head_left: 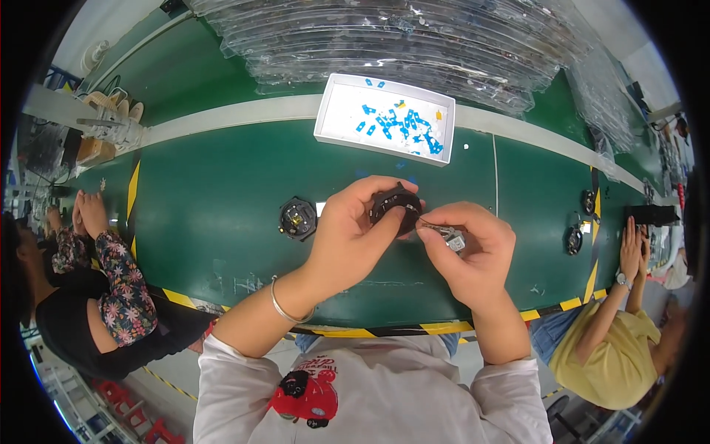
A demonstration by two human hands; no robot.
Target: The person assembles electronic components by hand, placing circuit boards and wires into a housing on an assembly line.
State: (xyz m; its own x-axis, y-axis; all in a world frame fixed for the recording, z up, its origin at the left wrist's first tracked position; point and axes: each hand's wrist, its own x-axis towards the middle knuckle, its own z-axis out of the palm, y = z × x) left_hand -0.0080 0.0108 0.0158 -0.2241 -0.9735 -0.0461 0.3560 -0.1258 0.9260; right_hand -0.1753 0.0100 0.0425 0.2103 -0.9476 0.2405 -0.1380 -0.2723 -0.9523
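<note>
My left hand [346,235] is wrapped round a round black watch case [397,201], thumb pressed on its inner side. Close against the case's right edge, my right hand [479,248] pinches a small silvery metal part [452,240] between thumb and fingers; its exact kind is too small to make out. A second black watch case [298,218], with its inner parts showing yellow, lies on the green bench left of my left hand. Beyond my hands, a shallow white box [319,127] holds many small blue pieces [403,124] and a few yellow ones.
Stacked clear plastic trays [384,44] fill the back behind a pale ledge [229,115]. More dark watch parts [574,238] lie on the bench at right. Co-workers sit on both sides, one in a floral sleeve [124,288], one in a yellow top [610,355]. Striped tape [444,328] marks the front edge.
</note>
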